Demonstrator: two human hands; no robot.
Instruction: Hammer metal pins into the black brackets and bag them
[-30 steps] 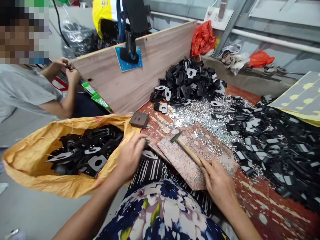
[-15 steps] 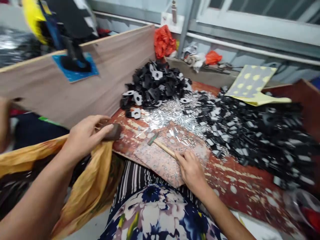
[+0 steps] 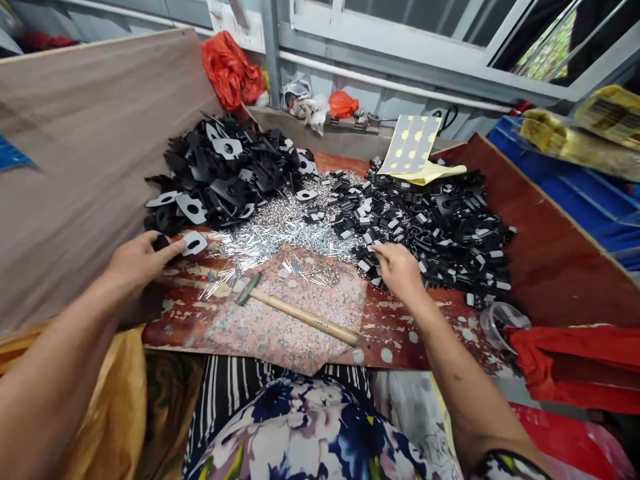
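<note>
My left hand [image 3: 143, 261] is closed at the near left edge of a pile of flat black plates with round holes [image 3: 227, 183]. Its thumb and fingers pinch a black plate [image 3: 161, 243], and a grey-faced plate [image 3: 194, 244] lies by the thumb tip. On the right, my right hand [image 3: 400, 270] has its fingers pinched together at the edge of a heap of small black clips [image 3: 430, 223]; what is between the fingertips is hard to make out. A hammer [image 3: 300, 315] with a wooden handle and green head lies untouched on the speckled stone slab [image 3: 280, 340].
Loose metal nails [image 3: 280, 233] spread between the two piles. A yellow-and-grey sheet [image 3: 413, 147] lies on the clips. Wooden side boards [image 3: 110, 133] wall the bench [image 3: 190, 333]. A clear plastic tub [image 3: 503, 323] and red cloth [image 3: 575, 360] are at right.
My right hand has let go of the hammer and moved to the clip heap. My left hand has moved from a dark block to the plate pile. The view has turned right.
</note>
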